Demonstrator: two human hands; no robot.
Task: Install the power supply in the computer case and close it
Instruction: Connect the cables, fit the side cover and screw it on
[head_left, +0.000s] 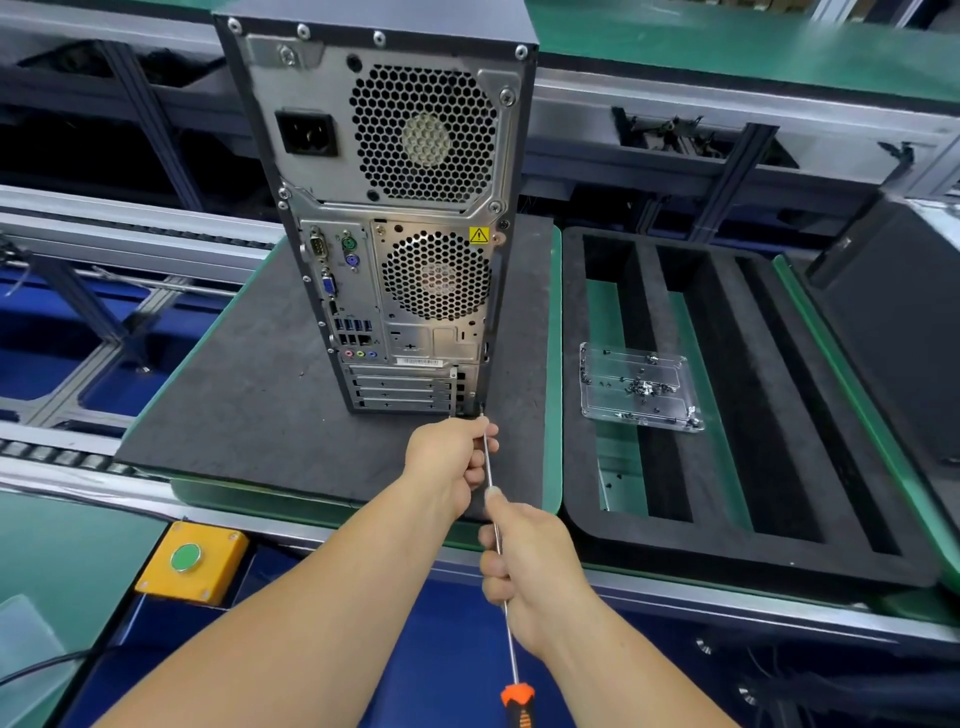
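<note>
A desktop computer case (384, 218) stands upright on a dark worktop mat (249, 395), power supply (395, 124) already mounted, while the left hand (452, 457) and right hand (535, 566) both grip a long screwdriver (491, 478) at its lower rear corner, apparently fastening the side panel.

I see a yellow box (193, 563) with a green button (185, 557) at my near left | black foam tray (737, 551) with long slots to the right | dark mat (249, 395) on a green board (555, 364) | roller track (62, 457) along the left
</note>
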